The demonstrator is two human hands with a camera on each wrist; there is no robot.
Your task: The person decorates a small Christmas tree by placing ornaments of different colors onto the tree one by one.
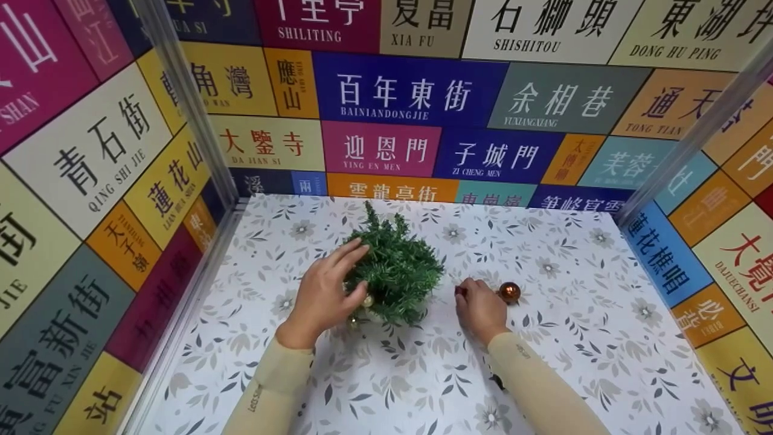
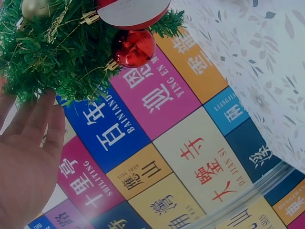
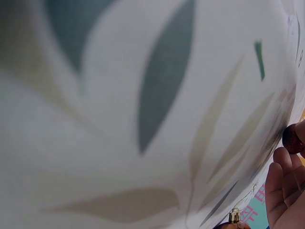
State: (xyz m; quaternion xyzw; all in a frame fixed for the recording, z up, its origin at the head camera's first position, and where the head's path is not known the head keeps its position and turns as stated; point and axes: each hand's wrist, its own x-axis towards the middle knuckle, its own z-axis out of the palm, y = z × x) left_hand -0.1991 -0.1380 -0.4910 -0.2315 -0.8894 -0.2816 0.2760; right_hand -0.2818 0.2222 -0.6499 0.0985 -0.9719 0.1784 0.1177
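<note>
The left hand [image 1: 323,293] rested against the near-left side of the small green artificial Christmas tree [image 1: 395,272], fingers fairly straight and laid on the needles, steadying it rather than clutching it; the left wrist view showed the same loose, extended fingers [image 2: 40,117] brushing the foliage. The right hand [image 1: 480,308] lay low on the flower-patterned white tabletop [image 1: 574,314] to the right of the tree, its fingertips curled round a small dark red bauble [image 1: 460,290], which the right wrist view caught at the fingertips [image 3: 291,138]. A shiny copper-coloured round bauble [image 1: 509,292] sat loose on the tabletop just right of that hand, farther from the tree. Already hung on the tree were a glossy red ball [image 2: 134,47] and a pale gold ball [image 2: 35,7]. The likeliest trouble, as I judged it, was the light tree tipping or sliding, since only flat fingers braced it; a sideways nudge could also shake hung ornaments loose. The pinched bauble was small and smooth, so it could slip, and the loose copper one could roll off if the wrist swept it. Both forearms, in beige sleeves, came in from the near edge, the left angled toward the tree, the right nearly flat.
</note>
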